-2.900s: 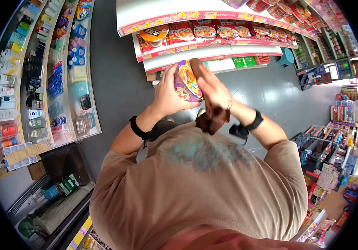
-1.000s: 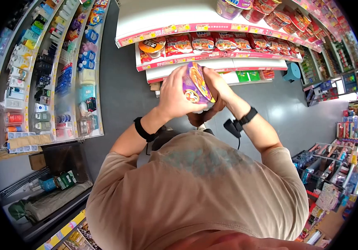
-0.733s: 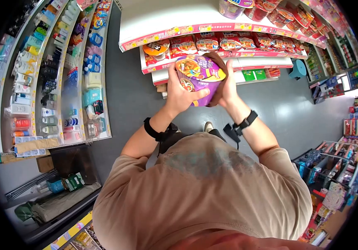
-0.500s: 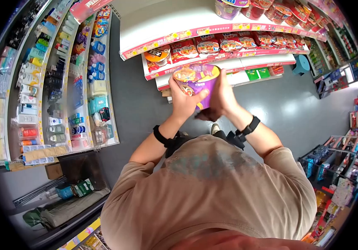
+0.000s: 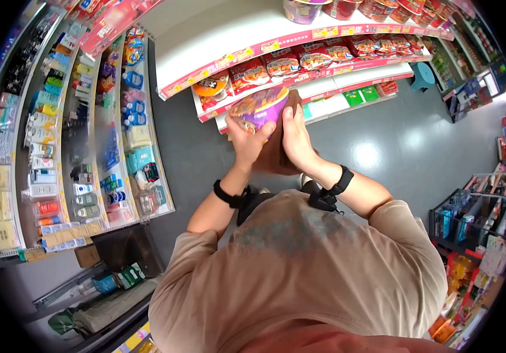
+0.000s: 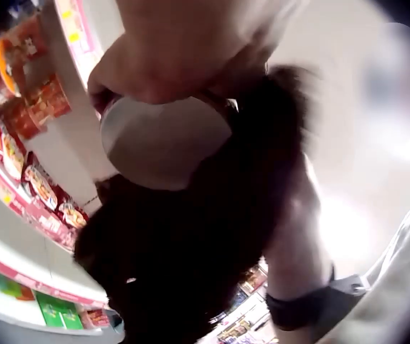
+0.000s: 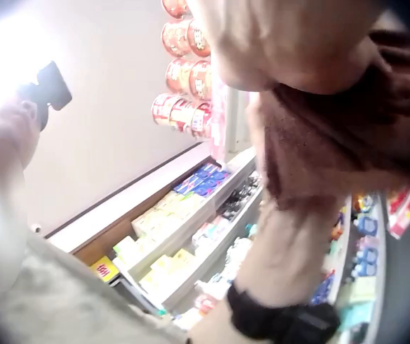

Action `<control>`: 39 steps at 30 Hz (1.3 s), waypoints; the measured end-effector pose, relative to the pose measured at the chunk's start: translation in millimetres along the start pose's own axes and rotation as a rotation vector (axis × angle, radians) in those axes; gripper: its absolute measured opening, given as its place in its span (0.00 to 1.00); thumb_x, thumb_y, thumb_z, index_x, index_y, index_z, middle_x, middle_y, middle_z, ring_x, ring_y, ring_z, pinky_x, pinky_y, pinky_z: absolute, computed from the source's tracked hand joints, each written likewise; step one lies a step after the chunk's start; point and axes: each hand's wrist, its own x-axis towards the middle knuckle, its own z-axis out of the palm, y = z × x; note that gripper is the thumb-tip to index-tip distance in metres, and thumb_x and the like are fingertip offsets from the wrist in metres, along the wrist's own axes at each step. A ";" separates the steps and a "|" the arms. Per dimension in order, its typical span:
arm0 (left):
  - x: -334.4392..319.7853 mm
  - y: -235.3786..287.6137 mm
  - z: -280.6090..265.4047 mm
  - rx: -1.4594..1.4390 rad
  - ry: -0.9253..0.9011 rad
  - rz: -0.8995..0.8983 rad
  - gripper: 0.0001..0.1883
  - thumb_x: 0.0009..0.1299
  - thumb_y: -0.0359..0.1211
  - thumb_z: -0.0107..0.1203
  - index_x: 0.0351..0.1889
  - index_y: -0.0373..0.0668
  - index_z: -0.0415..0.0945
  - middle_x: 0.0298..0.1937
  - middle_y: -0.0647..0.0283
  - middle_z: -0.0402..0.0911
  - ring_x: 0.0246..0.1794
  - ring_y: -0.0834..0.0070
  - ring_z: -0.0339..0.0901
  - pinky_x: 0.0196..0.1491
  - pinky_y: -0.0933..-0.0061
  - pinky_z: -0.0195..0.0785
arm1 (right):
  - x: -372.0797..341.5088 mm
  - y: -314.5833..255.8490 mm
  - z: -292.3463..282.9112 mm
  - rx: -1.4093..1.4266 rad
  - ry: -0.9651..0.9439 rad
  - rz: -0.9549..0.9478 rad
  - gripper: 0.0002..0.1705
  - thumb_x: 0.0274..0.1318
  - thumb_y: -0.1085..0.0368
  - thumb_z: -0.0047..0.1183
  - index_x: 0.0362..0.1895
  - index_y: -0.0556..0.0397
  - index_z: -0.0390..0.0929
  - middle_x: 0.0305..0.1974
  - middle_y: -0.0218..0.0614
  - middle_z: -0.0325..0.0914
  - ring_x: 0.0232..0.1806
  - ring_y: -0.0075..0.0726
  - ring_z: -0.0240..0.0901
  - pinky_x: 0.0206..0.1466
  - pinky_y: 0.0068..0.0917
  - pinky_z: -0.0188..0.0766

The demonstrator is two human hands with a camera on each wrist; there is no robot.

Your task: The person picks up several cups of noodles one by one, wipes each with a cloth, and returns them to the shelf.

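My left hand [image 5: 246,144] grips a purple instant noodle bucket [image 5: 264,112], its thumb across the side and the printed lid tilted up. In the left wrist view, the pale round base of the noodle bucket [image 6: 158,147] shows under the hand. My right hand [image 5: 298,141] holds a brown cloth [image 5: 277,150] against the bucket's right side, fingers pointing up along it. The cloth [image 7: 312,154] hangs in folds below that hand in the right wrist view. In the left wrist view the cloth [image 6: 190,251] is a dark mass covering part of the base.
Ahead stands a white shelf [image 5: 188,56] with noodle tubs [image 5: 306,10] on top and red noodle packs [image 5: 282,62] below. Bottles fill the shelves [image 5: 44,176] at left. A blue stool [image 5: 422,76] stands at the far right end. Wire racks [image 5: 476,206] are at right.
The bucket has been turned from its side to show its lid, then shifted left in the head view. The cloth has moved along its right side with my right hand.
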 end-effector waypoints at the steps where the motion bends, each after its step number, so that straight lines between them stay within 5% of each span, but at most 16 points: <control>1: -4.6 2.1 2.7 -0.181 -0.009 -0.063 0.44 0.59 0.31 0.71 0.68 0.38 0.52 0.63 0.55 0.67 0.61 0.69 0.71 0.64 0.66 0.68 | 4.5 -1.8 -2.8 -0.053 0.025 -0.045 0.36 0.79 0.43 0.26 0.73 0.61 0.56 0.68 0.52 0.65 0.72 0.53 0.60 0.72 0.40 0.57; 2: -7.9 11.9 6.4 -0.195 -0.041 -0.110 0.44 0.59 0.31 0.72 0.68 0.38 0.52 0.63 0.55 0.67 0.61 0.69 0.71 0.65 0.65 0.67 | 22.7 17.9 -9.8 0.447 -0.059 0.249 0.41 0.75 0.36 0.33 0.73 0.58 0.58 0.69 0.53 0.65 0.71 0.56 0.61 0.73 0.45 0.57; 5: -28.5 18.4 11.6 -0.125 -0.152 -0.106 0.46 0.59 0.32 0.72 0.70 0.38 0.51 0.64 0.55 0.66 0.61 0.69 0.71 0.66 0.65 0.66 | 56.5 6.2 -52.3 0.895 -0.501 1.047 0.51 0.62 0.23 0.41 0.70 0.53 0.67 0.68 0.52 0.69 0.68 0.49 0.69 0.69 0.49 0.66; 10: -15.6 -3.2 5.7 -0.012 0.042 -0.040 0.45 0.61 0.30 0.71 0.70 0.37 0.51 0.64 0.53 0.66 0.62 0.68 0.70 0.66 0.63 0.66 | 23.0 -37.8 -18.3 0.962 -0.462 0.748 0.46 0.69 0.27 0.32 0.73 0.52 0.60 0.64 0.53 0.72 0.66 0.55 0.70 0.69 0.46 0.66; 12: 2.0 -23.6 2.9 0.042 0.158 0.016 0.43 0.62 0.29 0.70 0.69 0.38 0.51 0.64 0.53 0.66 0.62 0.68 0.70 0.65 0.63 0.67 | 12.7 -2.8 0.8 -0.192 -0.002 0.103 0.42 0.73 0.34 0.30 0.73 0.56 0.59 0.66 0.59 0.67 0.70 0.61 0.63 0.72 0.46 0.59; 13: 3.9 -7.9 10.1 -0.034 0.159 -0.035 0.47 0.58 0.33 0.73 0.70 0.37 0.50 0.64 0.54 0.64 0.63 0.68 0.66 0.66 0.64 0.65 | 8.9 1.7 3.6 -0.243 0.061 -0.013 0.38 0.76 0.41 0.29 0.72 0.60 0.57 0.66 0.64 0.64 0.71 0.66 0.58 0.74 0.46 0.54; 14: 5.0 -6.0 10.5 -0.120 0.126 -0.045 0.45 0.60 0.31 0.71 0.70 0.38 0.51 0.64 0.55 0.65 0.63 0.68 0.68 0.66 0.64 0.65 | 10.7 15.7 5.6 -0.283 0.122 0.113 0.40 0.75 0.39 0.32 0.72 0.61 0.58 0.68 0.60 0.64 0.71 0.61 0.61 0.74 0.43 0.56; 17: -5.8 -11.6 2.2 -0.233 0.022 -0.086 0.39 0.66 0.31 0.65 0.70 0.38 0.52 0.65 0.55 0.66 0.63 0.68 0.69 0.67 0.63 0.64 | 52.0 -8.4 -33.4 0.763 -0.418 0.816 0.42 0.72 0.33 0.37 0.73 0.54 0.61 0.69 0.50 0.66 0.71 0.45 0.65 0.70 0.41 0.65; 21: -1.6 -1.5 13.9 -0.111 0.007 0.007 0.43 0.61 0.33 0.71 0.66 0.34 0.52 0.63 0.51 0.65 0.62 0.67 0.68 0.67 0.63 0.64 | 47.5 0.7 -26.7 0.899 -0.475 0.547 0.43 0.71 0.30 0.35 0.74 0.49 0.60 0.66 0.47 0.71 0.66 0.48 0.71 0.66 0.47 0.71; 24: 8.4 -12.4 17.0 -0.005 0.159 -0.082 0.44 0.60 0.34 0.72 0.66 0.34 0.52 0.63 0.51 0.65 0.62 0.67 0.69 0.67 0.62 0.64 | 19.0 18.2 3.5 -0.330 0.066 0.099 0.37 0.77 0.41 0.28 0.74 0.57 0.58 0.67 0.56 0.67 0.70 0.59 0.63 0.72 0.46 0.58; 26: 5.3 -19.1 8.8 0.050 0.102 -0.056 0.43 0.60 0.32 0.72 0.66 0.34 0.51 0.63 0.51 0.64 0.62 0.67 0.68 0.67 0.62 0.64 | 26.4 21.5 -6.2 -0.042 0.014 0.013 0.36 0.77 0.43 0.32 0.71 0.60 0.60 0.66 0.60 0.67 0.70 0.61 0.62 0.73 0.42 0.57; 29: -10.3 -13.0 15.4 0.023 0.021 -0.049 0.39 0.62 0.28 0.68 0.66 0.36 0.52 0.63 0.52 0.64 0.62 0.68 0.68 0.66 0.64 0.65 | 63.5 -20.2 -39.6 0.749 -0.307 0.942 0.42 0.72 0.34 0.39 0.71 0.56 0.64 0.66 0.49 0.70 0.67 0.47 0.67 0.71 0.44 0.62; 34: -0.6 -14.0 27.4 0.105 0.059 0.026 0.43 0.60 0.31 0.71 0.66 0.36 0.50 0.63 0.51 0.64 0.63 0.67 0.68 0.65 0.63 0.66 | 44.0 -17.7 -32.5 0.889 -0.443 0.510 0.42 0.75 0.34 0.30 0.75 0.55 0.56 0.71 0.47 0.64 0.70 0.48 0.63 0.75 0.43 0.59; 36: 2.7 -26.1 24.3 0.176 0.089 0.019 0.44 0.60 0.32 0.72 0.65 0.36 0.50 0.63 0.50 0.64 0.62 0.67 0.69 0.64 0.63 0.68 | 24.8 13.1 -17.4 -0.242 0.003 0.061 0.40 0.77 0.38 0.25 0.75 0.57 0.54 0.72 0.51 0.61 0.72 0.49 0.60 0.76 0.42 0.55; 38: 4.3 -27.8 22.2 0.150 0.066 0.040 0.44 0.59 0.33 0.72 0.65 0.36 0.50 0.63 0.50 0.64 0.61 0.67 0.70 0.62 0.64 0.70 | 36.2 14.6 -17.4 0.194 0.022 0.178 0.41 0.75 0.37 0.29 0.71 0.61 0.61 0.70 0.54 0.64 0.70 0.52 0.62 0.74 0.43 0.56; 39: 2.4 -16.7 26.4 0.035 0.028 0.014 0.44 0.59 0.32 0.73 0.64 0.35 0.50 0.63 0.50 0.64 0.60 0.67 0.70 0.61 0.64 0.71 | 54.7 20.3 -28.7 0.487 -0.117 0.477 0.40 0.74 0.36 0.32 0.69 0.60 0.63 0.68 0.54 0.67 0.68 0.53 0.65 0.74 0.44 0.58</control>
